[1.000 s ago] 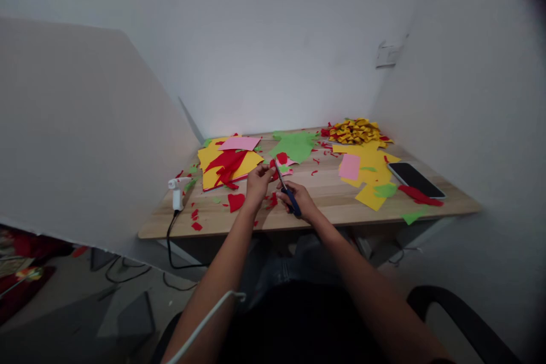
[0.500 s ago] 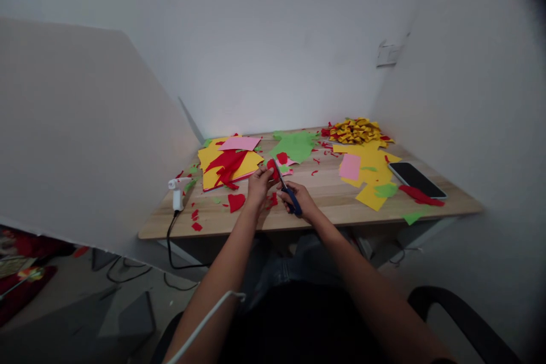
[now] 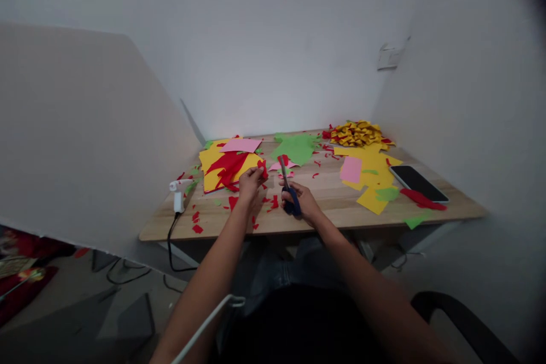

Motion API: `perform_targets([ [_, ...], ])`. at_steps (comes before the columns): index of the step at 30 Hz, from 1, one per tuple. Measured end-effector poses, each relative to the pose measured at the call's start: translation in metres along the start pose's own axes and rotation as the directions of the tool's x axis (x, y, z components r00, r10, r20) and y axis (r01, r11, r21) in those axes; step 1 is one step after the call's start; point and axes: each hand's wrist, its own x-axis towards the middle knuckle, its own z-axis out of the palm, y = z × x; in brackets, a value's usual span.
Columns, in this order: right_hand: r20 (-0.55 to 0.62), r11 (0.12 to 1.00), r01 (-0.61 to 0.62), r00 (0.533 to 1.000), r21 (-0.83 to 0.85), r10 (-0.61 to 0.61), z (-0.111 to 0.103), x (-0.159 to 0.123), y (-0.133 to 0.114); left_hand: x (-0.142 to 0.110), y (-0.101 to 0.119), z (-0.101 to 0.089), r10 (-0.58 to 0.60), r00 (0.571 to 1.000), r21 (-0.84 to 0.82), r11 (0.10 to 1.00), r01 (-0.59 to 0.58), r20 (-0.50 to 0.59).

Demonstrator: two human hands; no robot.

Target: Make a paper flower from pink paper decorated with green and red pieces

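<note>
Above the middle of the wooden table, my left hand (image 3: 251, 183) pinches a small piece of red felt (image 3: 263, 169). My right hand (image 3: 302, 200) grips dark blue-handled scissors (image 3: 292, 199), their blades pointing away from me and apart from the felt. Whether the blades are closed is hard to tell. Beyond the blade tips lie small pink pieces (image 3: 281, 167) with a red bit on them. Red scraps (image 3: 274, 202) lie on the table between and below my hands, and another red piece (image 3: 232, 203) is partly hidden by my left forearm.
To the left, yellow sheets (image 3: 209, 168) carry red strips and a pink sheet, and a white glue gun (image 3: 178, 199) stands with its black cord. Green felt (image 3: 298, 148) lies at the back. A yellow strip pile (image 3: 358, 134) and a phone (image 3: 418, 183) are on the right.
My left hand has moved left with the red felt, away from the scissors. More red scraps show on the table near its front edge. The scissors now point more straight ahead.
</note>
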Motion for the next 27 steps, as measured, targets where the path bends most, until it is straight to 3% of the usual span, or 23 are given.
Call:
perform_targets([
  [3, -0.228, 0.941, 0.004, 0.970, -0.337, -0.086, -0.026, 0.009, -0.012, 0.006, 0.000, -0.010, 0.005, 1.000, 0.035, 0.999, -0.004, -0.017],
  [4, -0.278, 0.842, -0.033, 0.951, -0.538, -0.140, -0.038, 0.014, -0.019, 0.007, 0.000, -0.013, 0.002, 1.000, 0.044, 0.999, -0.002, -0.018],
  [5, -0.289, 0.682, -0.096, 0.941, -0.725, -0.175, -0.050, 0.018, -0.027, 0.007, 0.000, -0.016, -0.001, 1.000, 0.051, 0.999, 0.002, -0.017],
  [7, -0.284, 0.259, -0.239, 0.947, -0.936, -0.149, -0.073, 0.027, -0.042, 0.006, -0.002, -0.018, -0.009, 1.000, 0.059, 0.998, 0.009, -0.007],
  [9, -0.300, 0.131, -0.285, 0.947, -0.950, -0.116, -0.090, 0.033, -0.054, 0.005, -0.003, -0.018, -0.022, 1.000, 0.065, 0.998, 0.021, 0.010],
  [15, -0.343, -0.010, -0.347, 0.932, -0.938, -0.118, -0.104, 0.041, -0.055, 0.002, -0.011, -0.017, -0.057, 0.997, 0.088, 0.995, 0.053, 0.049],
  [21, -0.338, -0.058, -0.357, 0.916, -0.932, -0.215, -0.107, 0.038, -0.040, 0.000, -0.025, -0.022, -0.063, 0.998, 0.004, 0.998, 0.063, 0.018],
  [24, -0.264, -0.055, -0.294, 0.915, -0.954, -0.306, -0.095, 0.040, -0.033, -0.003, -0.032, -0.022, -0.061, 0.998, -0.066, 0.996, 0.062, 0.009],
  [27, -0.095, -0.040, -0.116, 0.933, -0.992, -0.348, -0.069, 0.049, -0.022, -0.006, -0.035, -0.023, -0.055, 0.998, -0.117, 0.992, 0.054, -0.004],
])
